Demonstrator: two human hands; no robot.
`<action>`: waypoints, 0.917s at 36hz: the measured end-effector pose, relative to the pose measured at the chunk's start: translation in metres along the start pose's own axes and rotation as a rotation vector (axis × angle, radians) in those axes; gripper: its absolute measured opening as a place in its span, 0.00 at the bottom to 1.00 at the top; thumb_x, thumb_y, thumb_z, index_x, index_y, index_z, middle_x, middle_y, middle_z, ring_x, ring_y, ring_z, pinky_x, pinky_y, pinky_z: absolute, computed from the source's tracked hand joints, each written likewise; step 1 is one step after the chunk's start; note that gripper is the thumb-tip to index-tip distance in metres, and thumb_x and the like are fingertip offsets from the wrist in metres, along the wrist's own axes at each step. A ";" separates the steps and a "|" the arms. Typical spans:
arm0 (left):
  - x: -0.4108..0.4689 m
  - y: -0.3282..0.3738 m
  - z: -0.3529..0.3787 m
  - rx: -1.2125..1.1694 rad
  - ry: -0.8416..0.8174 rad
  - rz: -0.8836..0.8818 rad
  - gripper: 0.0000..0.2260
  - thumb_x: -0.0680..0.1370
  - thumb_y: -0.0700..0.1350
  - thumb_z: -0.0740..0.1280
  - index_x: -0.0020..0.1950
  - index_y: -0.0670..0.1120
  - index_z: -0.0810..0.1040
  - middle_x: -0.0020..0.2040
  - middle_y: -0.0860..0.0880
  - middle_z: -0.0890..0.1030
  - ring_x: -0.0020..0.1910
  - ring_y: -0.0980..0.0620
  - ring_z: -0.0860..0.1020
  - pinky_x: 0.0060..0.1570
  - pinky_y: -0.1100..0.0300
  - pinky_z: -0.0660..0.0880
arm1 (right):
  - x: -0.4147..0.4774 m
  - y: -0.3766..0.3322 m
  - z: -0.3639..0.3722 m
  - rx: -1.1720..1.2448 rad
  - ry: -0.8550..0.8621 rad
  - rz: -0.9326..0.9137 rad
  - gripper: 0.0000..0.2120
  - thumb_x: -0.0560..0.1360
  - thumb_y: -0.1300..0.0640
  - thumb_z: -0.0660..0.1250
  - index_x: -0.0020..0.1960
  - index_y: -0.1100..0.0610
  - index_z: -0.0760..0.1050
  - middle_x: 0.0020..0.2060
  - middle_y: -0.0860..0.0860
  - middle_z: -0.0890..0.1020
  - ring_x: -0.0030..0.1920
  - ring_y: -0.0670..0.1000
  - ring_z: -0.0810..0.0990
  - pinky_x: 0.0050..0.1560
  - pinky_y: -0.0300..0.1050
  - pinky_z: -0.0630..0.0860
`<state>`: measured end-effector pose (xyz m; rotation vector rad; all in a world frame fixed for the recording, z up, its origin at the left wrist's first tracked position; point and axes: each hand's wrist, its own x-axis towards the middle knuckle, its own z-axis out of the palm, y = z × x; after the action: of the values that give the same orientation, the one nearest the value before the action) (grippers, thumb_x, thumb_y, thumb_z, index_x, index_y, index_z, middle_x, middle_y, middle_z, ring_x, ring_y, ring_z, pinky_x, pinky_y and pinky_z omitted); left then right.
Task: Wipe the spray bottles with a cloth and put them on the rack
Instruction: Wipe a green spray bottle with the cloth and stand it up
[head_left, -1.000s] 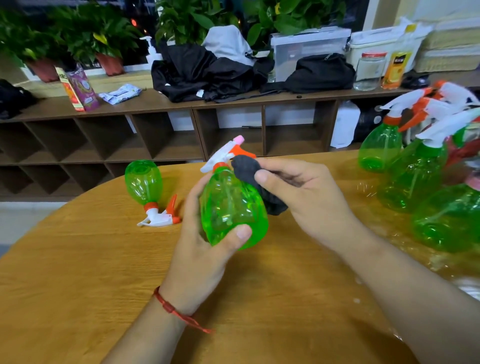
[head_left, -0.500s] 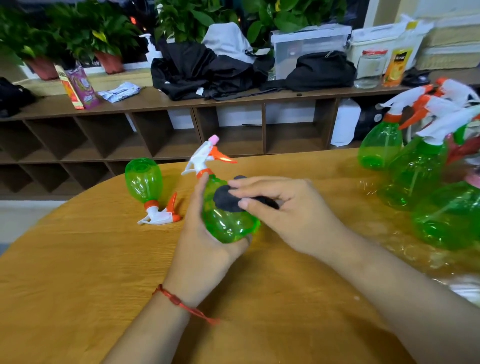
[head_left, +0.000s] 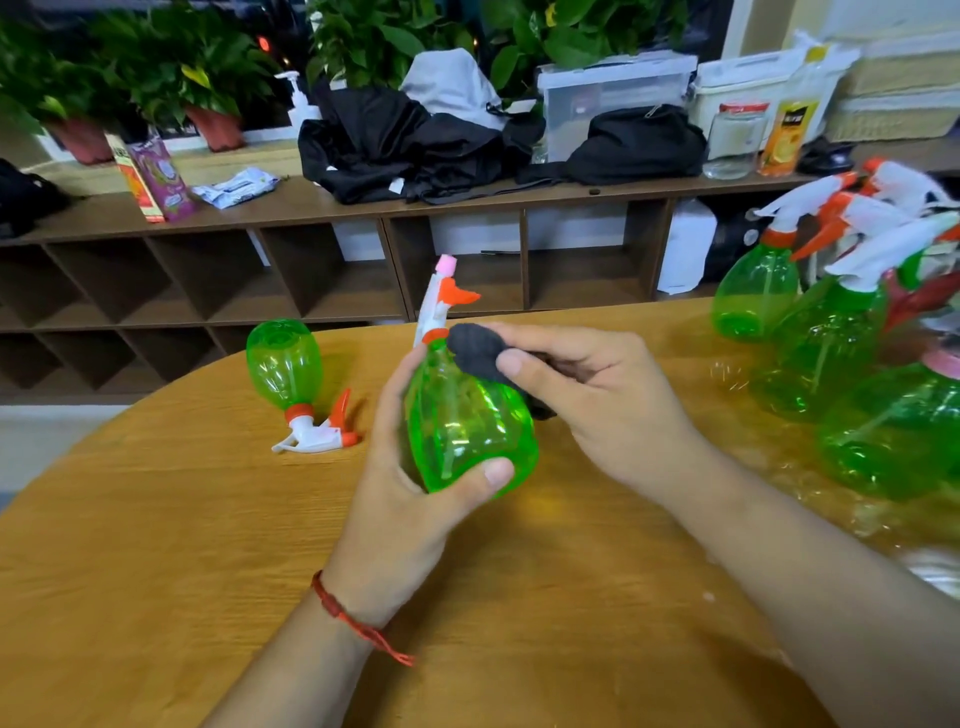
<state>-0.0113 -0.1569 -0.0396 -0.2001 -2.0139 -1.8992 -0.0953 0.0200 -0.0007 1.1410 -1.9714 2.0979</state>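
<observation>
- The left hand (head_left: 410, 519) holds a green spray bottle (head_left: 467, 431) at the centre of the frame, above the worktop (head_left: 156, 545). Its grip wraps the lower body, with the thumb across the front near the base and the fingers behind.
- The bottle stands nearly upright, its white-and-orange trigger head toward the top of the frame and the pink nozzle tip uppermost.
- The right hand (head_left: 597, 405) pinches a dark cloth (head_left: 475, 353) between thumb and fingers and presses it on the bottle's shoulder, just below the orange collar.
- A second green bottle (head_left: 284, 369) rests left of centre, trigger head on the worktop and base tilted up, near the left hand but apart from it.
- More green bottles (head_left: 831, 353) crowd the right edge. They overlap and run out of frame, so their number is hard to tell.
- The worktop's curved far edge sweeps from the left side up to the upper middle. Bare wood spreads across the lower left and between the forearms.
- Beyond that edge, a wooden shelf unit (head_left: 311, 208) with open cubbies spans the upper frame. Its top carries black clothing (head_left: 405, 150), pot plants and boxes.
</observation>
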 end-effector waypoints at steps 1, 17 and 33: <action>-0.001 0.001 0.001 0.019 -0.049 0.006 0.51 0.68 0.52 0.85 0.84 0.48 0.61 0.76 0.50 0.76 0.73 0.48 0.77 0.67 0.55 0.78 | 0.001 0.001 0.000 0.005 0.014 0.015 0.13 0.83 0.67 0.67 0.67 0.64 0.81 0.62 0.52 0.86 0.65 0.52 0.84 0.66 0.47 0.79; 0.005 -0.008 -0.004 0.399 -0.028 0.117 0.54 0.66 0.45 0.88 0.85 0.54 0.59 0.77 0.63 0.71 0.78 0.57 0.71 0.75 0.52 0.72 | -0.007 0.010 0.011 -0.275 0.036 -0.013 0.12 0.80 0.63 0.73 0.62 0.55 0.86 0.63 0.44 0.85 0.67 0.42 0.81 0.73 0.51 0.75; 0.010 -0.005 -0.008 -0.224 0.135 -0.044 0.47 0.64 0.44 0.86 0.79 0.54 0.70 0.72 0.42 0.80 0.73 0.34 0.76 0.72 0.35 0.72 | -0.010 0.007 0.007 -0.184 -0.006 -0.167 0.13 0.80 0.65 0.71 0.65 0.60 0.83 0.65 0.51 0.84 0.68 0.48 0.82 0.72 0.48 0.75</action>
<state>-0.0204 -0.1668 -0.0403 -0.0829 -1.7315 -2.1055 -0.0881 0.0170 -0.0122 1.2296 -1.9476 1.7944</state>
